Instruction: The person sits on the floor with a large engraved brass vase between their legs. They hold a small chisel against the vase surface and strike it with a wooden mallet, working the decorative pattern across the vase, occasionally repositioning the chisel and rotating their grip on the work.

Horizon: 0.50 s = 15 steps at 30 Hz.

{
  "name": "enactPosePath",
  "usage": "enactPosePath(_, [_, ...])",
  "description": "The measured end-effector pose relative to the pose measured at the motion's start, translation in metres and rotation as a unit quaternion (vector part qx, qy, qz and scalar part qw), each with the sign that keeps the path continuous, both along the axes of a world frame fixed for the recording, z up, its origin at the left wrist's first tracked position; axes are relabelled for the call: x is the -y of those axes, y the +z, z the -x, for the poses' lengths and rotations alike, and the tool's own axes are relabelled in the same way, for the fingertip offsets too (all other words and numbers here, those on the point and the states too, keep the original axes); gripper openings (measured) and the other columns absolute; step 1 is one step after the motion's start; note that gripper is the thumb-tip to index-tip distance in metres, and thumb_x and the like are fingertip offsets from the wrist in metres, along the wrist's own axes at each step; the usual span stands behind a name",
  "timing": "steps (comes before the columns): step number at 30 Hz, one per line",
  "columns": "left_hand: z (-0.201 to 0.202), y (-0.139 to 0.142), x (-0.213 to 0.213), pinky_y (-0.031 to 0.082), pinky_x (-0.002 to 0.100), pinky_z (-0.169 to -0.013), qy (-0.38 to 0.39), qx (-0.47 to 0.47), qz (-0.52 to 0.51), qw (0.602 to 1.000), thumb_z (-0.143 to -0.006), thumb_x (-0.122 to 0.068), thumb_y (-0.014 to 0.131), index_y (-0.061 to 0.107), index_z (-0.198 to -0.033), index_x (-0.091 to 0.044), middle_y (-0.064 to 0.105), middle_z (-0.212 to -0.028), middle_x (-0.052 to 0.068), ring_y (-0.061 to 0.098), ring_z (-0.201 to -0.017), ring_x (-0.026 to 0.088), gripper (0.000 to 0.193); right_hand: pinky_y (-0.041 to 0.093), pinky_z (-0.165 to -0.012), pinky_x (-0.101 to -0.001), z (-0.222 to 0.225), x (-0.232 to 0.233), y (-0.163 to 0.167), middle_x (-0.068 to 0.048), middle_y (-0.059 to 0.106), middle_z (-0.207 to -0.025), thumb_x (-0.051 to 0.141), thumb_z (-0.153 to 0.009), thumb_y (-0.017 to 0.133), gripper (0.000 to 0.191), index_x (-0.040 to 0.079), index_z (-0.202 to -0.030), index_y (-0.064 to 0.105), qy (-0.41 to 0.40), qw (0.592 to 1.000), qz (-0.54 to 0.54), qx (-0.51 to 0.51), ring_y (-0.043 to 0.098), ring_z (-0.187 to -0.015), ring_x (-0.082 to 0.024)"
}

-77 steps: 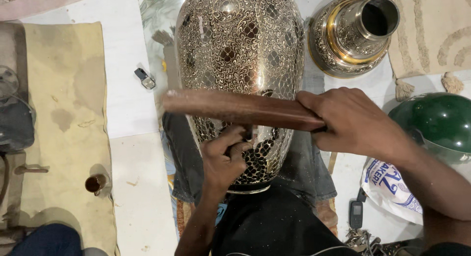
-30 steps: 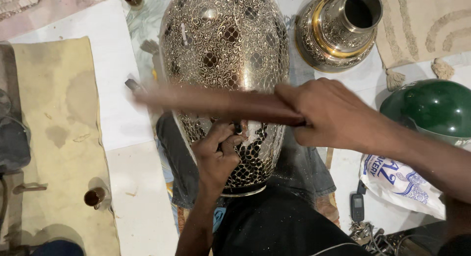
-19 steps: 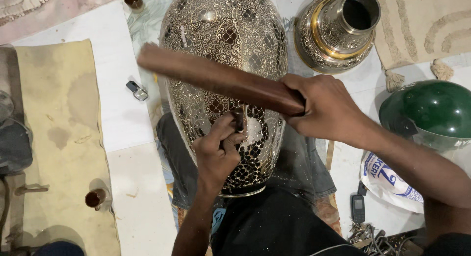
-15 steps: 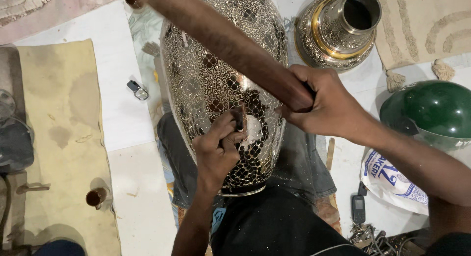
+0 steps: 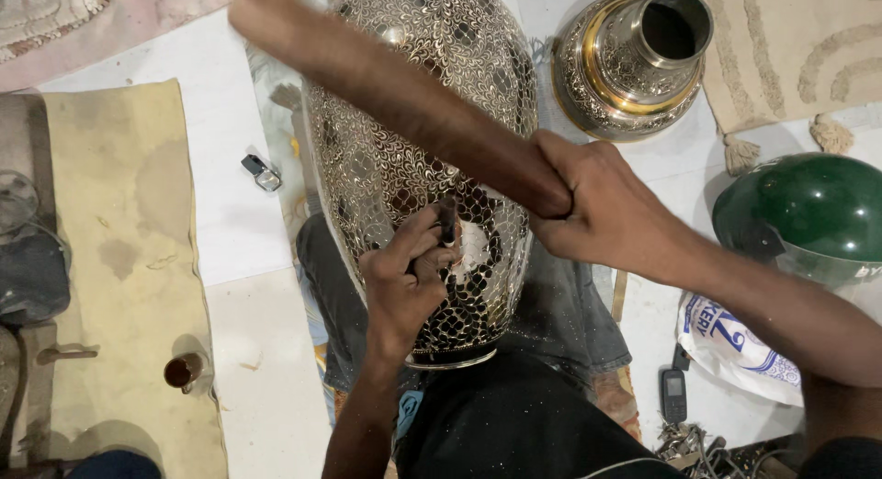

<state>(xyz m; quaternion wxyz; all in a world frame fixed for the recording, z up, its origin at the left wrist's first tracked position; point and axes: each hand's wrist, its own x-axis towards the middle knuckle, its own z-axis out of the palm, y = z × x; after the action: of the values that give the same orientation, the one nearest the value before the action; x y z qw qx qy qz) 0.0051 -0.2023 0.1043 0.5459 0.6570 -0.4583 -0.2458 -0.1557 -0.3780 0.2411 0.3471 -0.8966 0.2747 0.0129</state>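
From the head view I see my left hand [image 5: 404,286] closed around a short dark metal punch [image 5: 447,224], its tip set against the large pierced silver-coloured metal vase [image 5: 423,157] that lies across my lap, directly under both hands. My right hand [image 5: 602,217] is clenched on the end of a long brown wooden baton [image 5: 395,93], which slants up and away to the left above the vase, blurred along its far end.

To do this well, I judge the punch should stay square to the curved wall, with my left fingers kept low and clear of its head, and the baton should land flat on the punch top so the tip does not skid across the fretwork.

Beyond my right hand stands a smaller silver and gold metal vase [image 5: 629,66], upright, well apart from the work. To the right of that hand sits a dark green glass dome [image 5: 808,213]. Well left of my left hand lies a stained beige cloth [image 5: 119,259], and near its lower edge a small brown cup [image 5: 182,371].
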Motion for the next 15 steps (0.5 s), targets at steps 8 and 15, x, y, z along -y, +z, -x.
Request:
enactPosePath(8, [0.000, 0.009, -0.001, 0.071, 0.033, -0.084, -0.001, -0.049, -0.006, 0.999, -0.090, 0.017, 0.053, 0.065, -0.134, -0.003, 0.078, -0.111, 0.022, 0.081, -0.097, 0.030, 0.050, 0.046, -0.035, -0.0359, 0.007, 0.007, -0.009, -0.009, 0.058, -0.052, 0.004, -0.065, 0.064, 0.030, 0.003, -0.094, 0.057, 0.035, 0.996, 0.031, -0.072, 0.058, -0.038, -0.022])
enactPosePath(15, [-0.001, 0.011, 0.001, 0.070, 0.027, -0.067, -0.001, -0.009, -0.035, 0.999, -0.087, 0.014, 0.056, 0.063, -0.134, -0.004, 0.077, -0.109, 0.022, 0.082, -0.090, 0.027, 0.051, 0.050, -0.040, -0.0351, 0.001, -0.001, 0.001, -0.009, 0.059, -0.054, 0.009, -0.070, 0.067, 0.029, 0.000, -0.095, 0.055, -0.019, 1.000, 0.004, 0.019, 0.063, -0.043, -0.022])
